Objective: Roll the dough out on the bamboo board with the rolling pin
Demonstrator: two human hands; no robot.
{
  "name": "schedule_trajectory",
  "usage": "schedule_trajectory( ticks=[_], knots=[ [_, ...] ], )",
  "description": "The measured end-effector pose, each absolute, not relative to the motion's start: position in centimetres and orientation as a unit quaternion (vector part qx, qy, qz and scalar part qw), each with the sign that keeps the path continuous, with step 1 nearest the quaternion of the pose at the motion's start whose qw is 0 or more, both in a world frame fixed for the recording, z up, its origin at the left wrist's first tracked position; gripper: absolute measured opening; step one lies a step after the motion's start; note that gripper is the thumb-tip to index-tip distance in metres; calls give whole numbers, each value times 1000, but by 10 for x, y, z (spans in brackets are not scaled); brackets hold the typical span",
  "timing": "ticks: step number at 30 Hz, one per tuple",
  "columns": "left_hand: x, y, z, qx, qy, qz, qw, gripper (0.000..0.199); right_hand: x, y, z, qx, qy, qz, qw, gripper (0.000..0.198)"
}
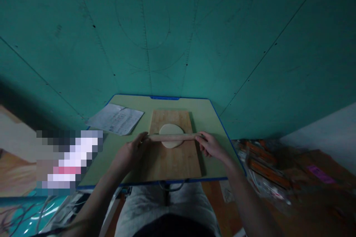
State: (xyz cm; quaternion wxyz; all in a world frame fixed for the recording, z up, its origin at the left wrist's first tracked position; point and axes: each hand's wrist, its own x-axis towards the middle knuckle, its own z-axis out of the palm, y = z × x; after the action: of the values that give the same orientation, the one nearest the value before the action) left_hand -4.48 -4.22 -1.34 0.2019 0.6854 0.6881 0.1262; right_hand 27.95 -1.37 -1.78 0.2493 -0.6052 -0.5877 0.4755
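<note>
A wooden rolling pin (172, 137) lies crosswise over a flat, pale round of dough (171, 129). My left hand (132, 152) is closed on the pin's left end, and my right hand (210, 144) grips its right end with the thumb along the top. Dough shows on both the far and near sides of the pin. Under the dough is a wooden cutting board (172, 164), set lengthwise on a pale table (219, 163) with a blue edge.
Printed paper sheets (116, 119) lie at the table's left. A green wall (172, 44) with pencil marks rises behind the table. On the floor to the right are plastic-wrapped orange items (267, 170) and a cardboard box (319, 166). A blurred-out patch covers part of the left side.
</note>
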Motion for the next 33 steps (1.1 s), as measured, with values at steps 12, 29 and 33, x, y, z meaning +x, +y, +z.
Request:
schedule_trajectory(
  ticks=[12,29,33],
  knots=[
    [-27,-5,7,690,720,-31,68,48,263,33,-6,-707,-586,371,139,58],
    [-42,-19,-10,724,679,30,115,37,276,18,-16,-619,-628,424,207,31],
    [-41,-22,-5,697,698,49,154,39,278,15,-20,-605,-650,396,235,33]
  ],
)
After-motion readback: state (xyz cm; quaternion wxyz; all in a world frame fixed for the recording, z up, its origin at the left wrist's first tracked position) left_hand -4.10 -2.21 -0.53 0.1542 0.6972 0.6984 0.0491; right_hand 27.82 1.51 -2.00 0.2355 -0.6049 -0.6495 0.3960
